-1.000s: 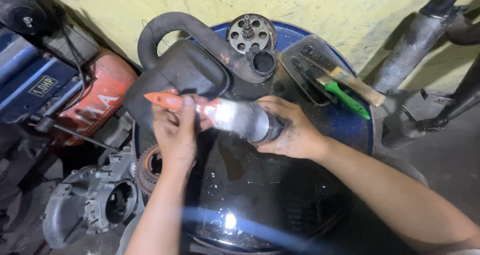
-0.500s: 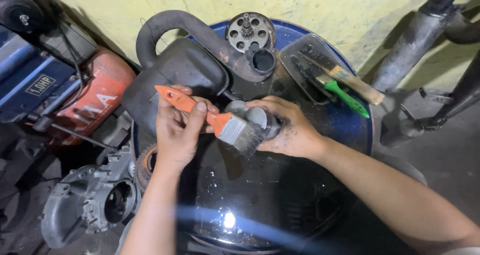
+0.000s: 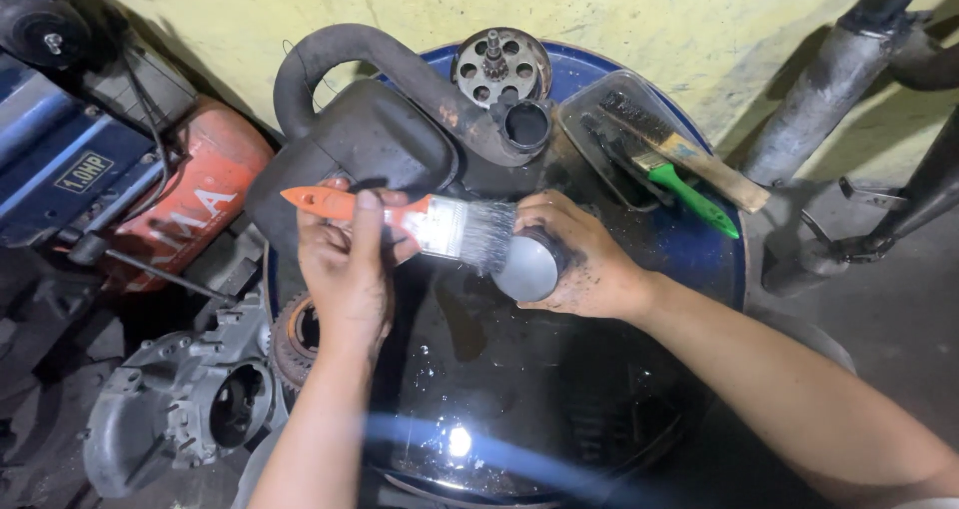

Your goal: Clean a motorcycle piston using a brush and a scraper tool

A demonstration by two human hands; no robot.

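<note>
Paintbrush (image 3: 430, 221) w/ orange handle, grey bristles touching round metal part (image 3: 527, 266)

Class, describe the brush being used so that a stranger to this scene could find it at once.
Start at the blue drum with its dark, wet top. Above its middle, the left hand grips a paintbrush, bristles against a round metal part held by the right hand. Unlike the green-handled and wooden brushes in the tray behind, its handle is orange.

The round metal part (image 3: 529, 266) is being partly hidden by the right hand (image 3: 589, 259). Beside it, the brush handle (image 3: 340, 204) is being covered by the left hand (image 3: 345, 269).
</note>
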